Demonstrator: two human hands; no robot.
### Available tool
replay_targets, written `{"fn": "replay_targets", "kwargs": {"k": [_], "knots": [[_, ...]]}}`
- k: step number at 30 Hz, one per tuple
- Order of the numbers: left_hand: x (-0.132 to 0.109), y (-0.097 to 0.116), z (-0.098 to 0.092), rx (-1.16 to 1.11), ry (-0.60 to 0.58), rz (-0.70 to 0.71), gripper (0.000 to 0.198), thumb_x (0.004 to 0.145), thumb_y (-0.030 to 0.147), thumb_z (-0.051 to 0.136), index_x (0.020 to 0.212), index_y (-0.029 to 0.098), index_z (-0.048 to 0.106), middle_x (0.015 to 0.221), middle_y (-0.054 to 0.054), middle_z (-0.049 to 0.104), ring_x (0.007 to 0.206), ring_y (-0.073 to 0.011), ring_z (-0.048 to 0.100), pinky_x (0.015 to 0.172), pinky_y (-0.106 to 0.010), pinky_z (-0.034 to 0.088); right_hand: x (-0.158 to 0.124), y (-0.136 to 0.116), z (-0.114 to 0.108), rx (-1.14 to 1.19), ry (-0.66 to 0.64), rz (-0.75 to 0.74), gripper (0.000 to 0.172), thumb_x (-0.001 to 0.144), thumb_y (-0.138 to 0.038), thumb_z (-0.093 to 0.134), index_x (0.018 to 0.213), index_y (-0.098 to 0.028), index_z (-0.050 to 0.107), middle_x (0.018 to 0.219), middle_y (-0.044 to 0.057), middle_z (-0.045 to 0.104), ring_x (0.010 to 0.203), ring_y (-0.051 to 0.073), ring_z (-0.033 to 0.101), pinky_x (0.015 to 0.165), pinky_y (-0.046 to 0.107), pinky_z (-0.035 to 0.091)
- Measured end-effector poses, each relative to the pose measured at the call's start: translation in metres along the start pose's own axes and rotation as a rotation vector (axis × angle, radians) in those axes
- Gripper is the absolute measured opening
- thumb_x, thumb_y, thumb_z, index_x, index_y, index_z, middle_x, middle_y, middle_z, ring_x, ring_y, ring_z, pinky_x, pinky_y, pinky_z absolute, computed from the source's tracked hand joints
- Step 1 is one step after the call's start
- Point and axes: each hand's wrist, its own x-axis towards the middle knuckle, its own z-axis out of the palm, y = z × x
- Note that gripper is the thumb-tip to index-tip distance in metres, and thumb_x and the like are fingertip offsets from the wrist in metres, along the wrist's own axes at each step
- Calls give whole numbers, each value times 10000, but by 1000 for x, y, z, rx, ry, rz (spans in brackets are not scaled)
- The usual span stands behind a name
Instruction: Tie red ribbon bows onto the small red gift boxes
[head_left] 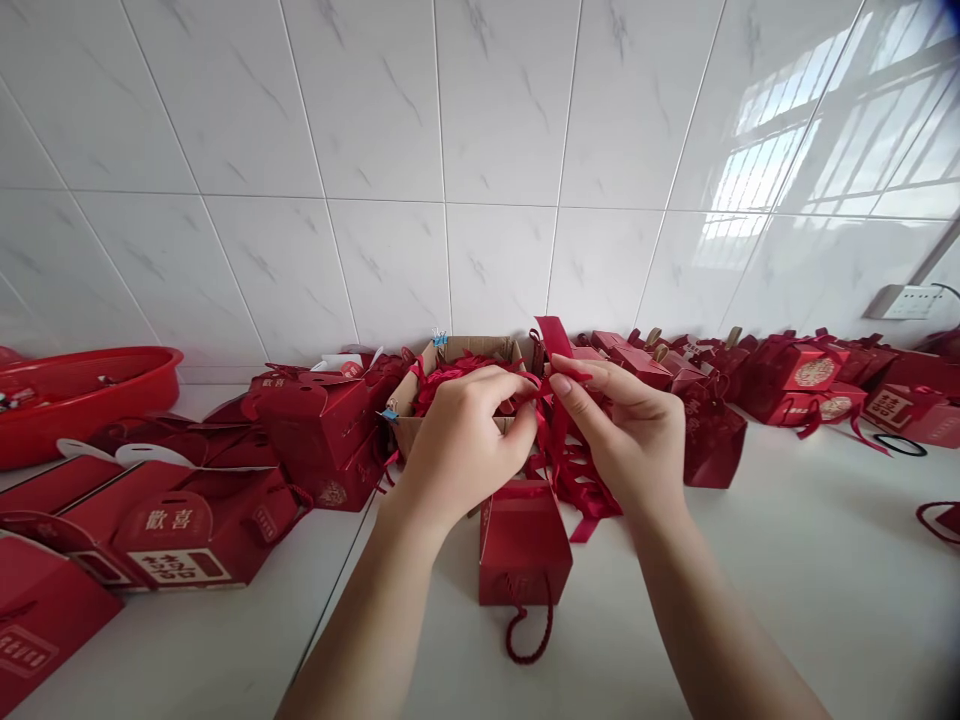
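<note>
Both my hands are raised above a small red gift box (525, 550), which stands on the white table with a twisted cord handle (531, 655) hanging from its near side. A red ribbon (553, 335) runs between my fingers, one end sticking up. My left hand (472, 440) pinches part of the ribbon between thumb and fingers. Close beside it, my right hand (626, 420) pinches another part between thumb and forefinger. Whether the ribbon is looped or knotted there I cannot tell; the fingers partly hide it.
Behind my hands stands an open cardboard box (401, 395) of red ribbons and cords, with loose ribbons (592, 490) beside it. Red gift boxes (202, 520) fill the left; several more (802, 375) line the right. A red basin (142, 385) sits far left, against a tiled wall (502, 120).
</note>
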Motion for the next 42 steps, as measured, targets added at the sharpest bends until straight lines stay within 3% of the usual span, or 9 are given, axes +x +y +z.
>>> {"fn": "replay_targets", "kwargs": {"k": [4,7,10,15,20,23,26,31,42], "knots": [[2,1,-1,-132,-16,-83,195,858,246,527,774,170,685,732,-10,682,641,-109,581,595,-221,448,4,2,-8,-75,-61,-108,348,693,-162,782,1003,-308,723,949,-18,717,918,167,650,847,325,533],[3,1,-3,-259,-7,-148,212,861,290,541,778,171,695,710,-9,676,658,-116,589,599,-218,455,7,5,-12,-125,-104,-174,349,731,-138,748,1027,-319,713,964,-19,708,930,164,633,886,344,498],[5,-1,-4,-382,42,-198,195,845,311,575,784,172,697,719,-11,676,695,-120,604,616,-208,465,7,7,-12,-85,-65,-168,300,811,-101,650,1015,-310,717,969,-13,705,937,157,634,862,335,511],[6,-3,-3,-497,104,-247,196,830,334,601,768,178,703,727,-4,678,691,-106,600,614,-188,461,6,8,-10,13,-51,-142,327,801,-53,629,1005,-291,720,976,-10,706,944,155,641,848,320,531],[7,-4,-6,-476,135,-266,197,807,323,625,687,175,676,668,9,638,653,-98,558,581,-188,426,9,7,-15,37,-56,-123,342,780,-62,645,1030,-286,714,1008,12,689,975,173,620,881,358,515],[7,-5,-9,-437,141,-272,206,806,312,619,663,171,665,604,19,566,607,-88,495,555,-196,388,10,7,-19,43,-39,-93,350,768,-94,666,1052,-295,703,1031,15,667,899,162,624,833,362,536],[7,-6,-13,-392,147,-267,215,801,289,612,630,163,648,562,24,501,572,-83,440,530,-207,352,11,8,-23,30,-6,-42,322,772,-134,674,1049,-295,702,984,12,671,820,149,631,780,353,558],[6,-4,-19,-289,178,-266,226,791,285,601,604,163,630,543,19,479,551,-90,411,503,-220,321,13,10,-26,87,64,-36,278,781,-120,667,984,-302,720,944,-8,693,845,138,642,804,326,553],[4,-1,-19,-269,254,-242,236,764,321,627,578,175,628,520,12,476,519,-102,413,479,-231,300,15,9,-29,99,-1,31,136,773,-167,689,883,-239,724,896,9,713,875,167,672,787,327,575]]}}
